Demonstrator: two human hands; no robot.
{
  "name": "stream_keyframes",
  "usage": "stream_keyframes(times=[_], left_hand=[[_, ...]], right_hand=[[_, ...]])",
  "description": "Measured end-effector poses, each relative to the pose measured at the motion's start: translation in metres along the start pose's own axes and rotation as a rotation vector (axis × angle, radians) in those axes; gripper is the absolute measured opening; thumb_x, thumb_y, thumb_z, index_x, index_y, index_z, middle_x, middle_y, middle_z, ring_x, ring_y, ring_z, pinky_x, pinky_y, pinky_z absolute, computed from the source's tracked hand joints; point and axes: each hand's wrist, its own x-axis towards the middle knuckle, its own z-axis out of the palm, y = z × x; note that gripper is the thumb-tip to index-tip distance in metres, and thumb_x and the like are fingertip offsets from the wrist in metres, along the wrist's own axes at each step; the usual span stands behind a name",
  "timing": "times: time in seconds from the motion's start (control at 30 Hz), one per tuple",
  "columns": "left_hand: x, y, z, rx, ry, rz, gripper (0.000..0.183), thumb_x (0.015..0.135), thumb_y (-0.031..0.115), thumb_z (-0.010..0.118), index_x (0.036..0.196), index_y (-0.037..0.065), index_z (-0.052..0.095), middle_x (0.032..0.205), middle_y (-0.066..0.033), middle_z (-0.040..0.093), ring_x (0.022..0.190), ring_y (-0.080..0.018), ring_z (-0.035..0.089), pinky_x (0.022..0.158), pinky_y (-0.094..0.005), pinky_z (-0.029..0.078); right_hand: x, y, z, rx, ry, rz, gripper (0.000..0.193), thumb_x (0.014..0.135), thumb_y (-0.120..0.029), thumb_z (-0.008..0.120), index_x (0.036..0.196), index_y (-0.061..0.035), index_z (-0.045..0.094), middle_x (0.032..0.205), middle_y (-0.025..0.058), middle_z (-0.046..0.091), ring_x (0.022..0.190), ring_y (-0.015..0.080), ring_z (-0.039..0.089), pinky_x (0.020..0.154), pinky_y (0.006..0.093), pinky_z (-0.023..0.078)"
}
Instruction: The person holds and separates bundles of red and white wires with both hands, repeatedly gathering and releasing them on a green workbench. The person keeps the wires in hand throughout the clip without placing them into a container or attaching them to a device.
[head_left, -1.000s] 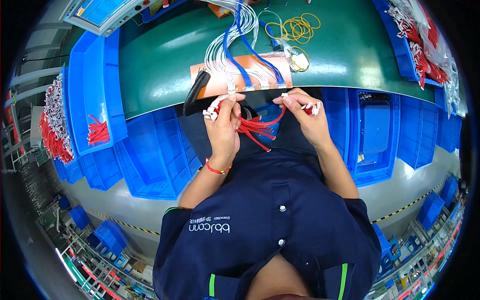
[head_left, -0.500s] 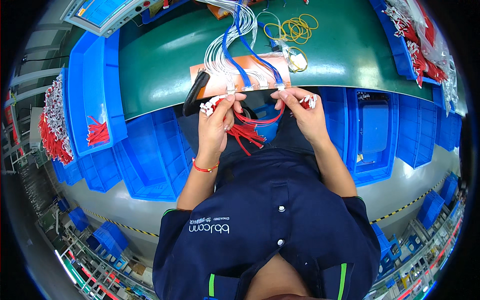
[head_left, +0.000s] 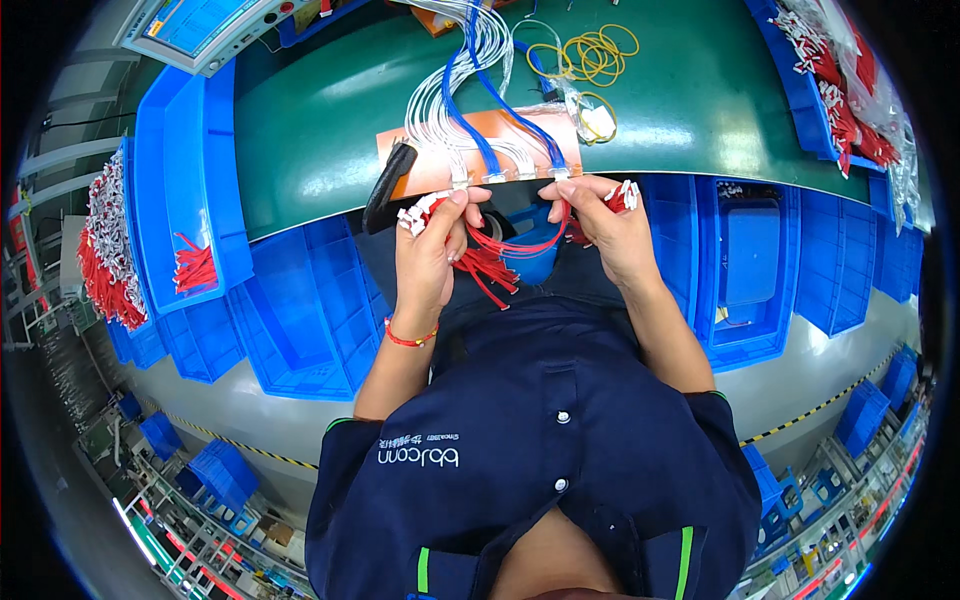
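My left hand [head_left: 430, 245] is closed round a bundle of red wire harnesses [head_left: 485, 272]; their white connectors poke out above its thumb side. My right hand [head_left: 618, 238] also grips red harnesses, with white plugs [head_left: 625, 195] sticking out by its knuckles. A few red wires [head_left: 520, 246] sag in a curve between both hands. The fingertips of each hand pinch at a white connector socket on the near edge of a copper-coloured board [head_left: 410, 178]; the left is by one socket, the right by another socket [head_left: 561, 173]. Whether the plugs are seated is hidden by my fingers.
White and blue cables [head_left: 470, 100] run from the board toward the back of the green table [head_left: 310, 130]. Yellow rubber bands [head_left: 595, 60] lie behind it. Blue bins [head_left: 180, 150] with red harnesses stand at both sides. A tester with a screen [head_left: 195, 30] is at the far left.
My right hand has turned slightly, so its white plugs sit a little higher and more red wire shows beneath it. My left hand stays at its socket.
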Motion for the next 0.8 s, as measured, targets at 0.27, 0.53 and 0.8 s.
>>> stream_keyframes(times=[0.27,0.53,0.8], left_hand=[[0.000,-0.001,0.001,0.008,-0.021,0.013,0.027,0.102,0.013,0.052,0.106,-0.009,0.067,0.079,-0.0054,0.061,0.046,-0.0020,0.035,0.043,-0.0197,0.027],[-0.003,0.002,-0.001,0.045,-0.044,0.007,0.030,0.103,0.017,0.051,0.109,-0.008,0.068,0.081,-0.0053,0.062,0.051,-0.0023,0.038,0.047,-0.0199,0.030],[-0.002,0.003,-0.010,0.119,-0.041,-0.001,0.035,0.106,0.022,0.048,0.113,-0.008,0.066,0.085,-0.0075,0.066,0.070,-0.0104,0.055,0.067,-0.0253,0.047]], right_hand=[[-0.002,0.010,0.010,0.152,0.076,0.013,0.028,0.098,-0.027,0.065,0.100,-0.0005,0.075,0.072,0.0000,0.068,0.048,-0.0007,0.036,0.045,0.0209,0.028],[0.000,0.009,-0.009,0.142,-0.093,0.093,0.037,0.105,-0.027,0.050,0.110,0.0042,0.070,0.062,-0.0067,0.040,0.048,0.0015,0.027,0.045,0.0203,0.023],[-0.013,0.008,-0.010,0.106,-0.066,0.086,0.037,0.106,-0.028,0.050,0.112,0.0029,0.070,0.061,-0.0108,0.033,0.052,0.0002,0.025,0.047,0.0208,0.019]])
